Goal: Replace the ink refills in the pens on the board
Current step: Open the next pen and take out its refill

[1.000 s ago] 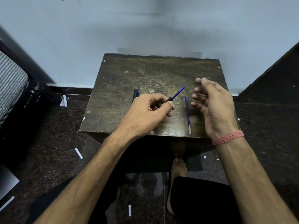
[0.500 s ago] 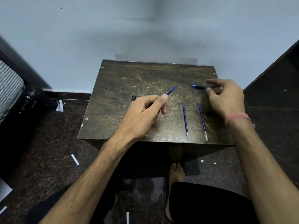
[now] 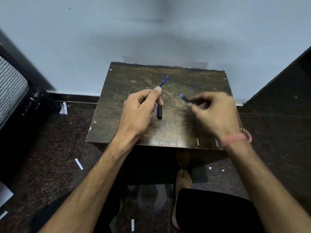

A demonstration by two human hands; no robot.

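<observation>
The left hand (image 3: 139, 110) is pinching a blue refill (image 3: 164, 81) between thumb and forefinger, its tip pointing toward one o'clock, away from the person, probably so it can be fed into a barrel. Just below that hand, a dark pen piece (image 3: 159, 113) is lying on the tabletop (image 3: 185, 76); whether the fingers are touching it cannot be told. The right hand (image 3: 217, 113) is closing its fingers around a dark pen barrel (image 3: 185, 98), blurred with motion, its blue end aimed toward ten o'clock at the refill, apparently to bring the two parts together. Two spare refills (image 3: 197, 141) are lying side by side at the tabletop's near edge around five o'clock, mostly hidden under the right wrist, within easy reach. A judgement: the insertion is not yet made, since refill and barrel are apart.
</observation>
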